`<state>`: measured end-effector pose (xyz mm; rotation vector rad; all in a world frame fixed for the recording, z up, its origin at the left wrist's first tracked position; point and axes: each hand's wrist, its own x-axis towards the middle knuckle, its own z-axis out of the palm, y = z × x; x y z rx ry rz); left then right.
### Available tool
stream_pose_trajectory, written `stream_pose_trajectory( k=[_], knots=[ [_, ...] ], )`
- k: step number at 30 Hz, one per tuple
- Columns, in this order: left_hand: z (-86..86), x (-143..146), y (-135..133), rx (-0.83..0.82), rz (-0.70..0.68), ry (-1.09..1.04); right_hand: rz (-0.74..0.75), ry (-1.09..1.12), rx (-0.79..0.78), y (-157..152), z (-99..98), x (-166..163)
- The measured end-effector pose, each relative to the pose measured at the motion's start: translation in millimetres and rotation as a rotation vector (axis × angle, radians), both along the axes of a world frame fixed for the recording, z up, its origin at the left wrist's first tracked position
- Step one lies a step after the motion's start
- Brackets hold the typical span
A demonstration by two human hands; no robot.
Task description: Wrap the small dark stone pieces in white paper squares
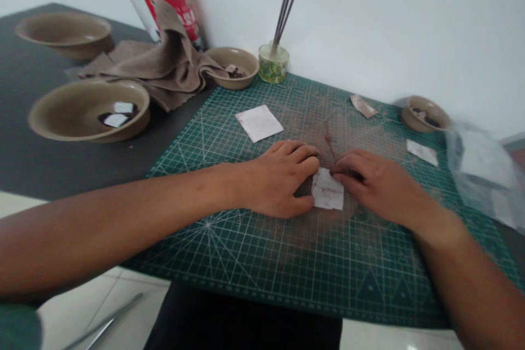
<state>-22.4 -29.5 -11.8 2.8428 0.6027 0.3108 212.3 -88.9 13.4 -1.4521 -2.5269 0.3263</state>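
Note:
A small white paper square (328,191), stained reddish, lies on the green cutting mat (254,251). My left hand (279,178) rests with curled fingers pressing on the paper's left edge. My right hand (375,183) has its fingers bent and pinched together at the paper's upper right corner. Whether either hand holds anything else is hidden.
Other paper pieces lie on the mat: one (259,122) behind my left hand, a second (363,105) and a third (422,152) at the right. Tan bowls (88,110) (65,34) (233,67) (425,113), a brown cloth (164,68), a stick jar (273,63), a clear bag (488,175).

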Motion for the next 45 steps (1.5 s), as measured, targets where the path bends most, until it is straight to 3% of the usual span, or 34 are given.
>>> stream_pose_trajectory(
  k=[5, 10, 15, 20, 25, 30, 35, 40, 45],
  knots=[
    [-0.8, 0.5, 0.4, 0.003, -0.010, -0.004, 0.179, 0.033, -0.112, -3.2, 0.6, -5.2],
    [-1.2, 0.6, 0.4, 0.014, 0.002, -0.010, 0.013, -0.001, 0.013, 1.2, -1.5, -6.2],
    [-0.7, 0.5, 0.2, 0.006, -0.007, -0.004, 0.188, 0.035, -0.121, -2.9, -0.8, -5.8],
    [-0.6, 0.7, 0.4, 0.012, -0.001, -0.003, -0.003, 0.002, -0.007, -0.1, -0.5, -4.1],
    [-0.2, 0.0, 0.4, 0.004, -0.006, -0.006, 0.150, 0.077, -0.156, -7.1, 1.6, -4.6],
    [0.0, -0.5, 0.1, -0.006, 0.000, -0.002, -0.046, 0.033, -0.020, -6.5, -2.0, -3.7],
    [0.5, -0.1, -0.4, -0.007, -0.002, 0.000, 0.129, 0.062, -0.132, -9.7, -2.7, -3.1],
    [2.5, -0.7, -1.4, -0.013, 0.007, 0.010, -0.009, 0.044, -0.017, -7.8, -5.1, -3.6],
    [2.3, -0.3, -1.3, -0.012, -0.002, 0.003, 0.124, 0.061, -0.068, -6.0, -5.7, -8.9]
  ],
)
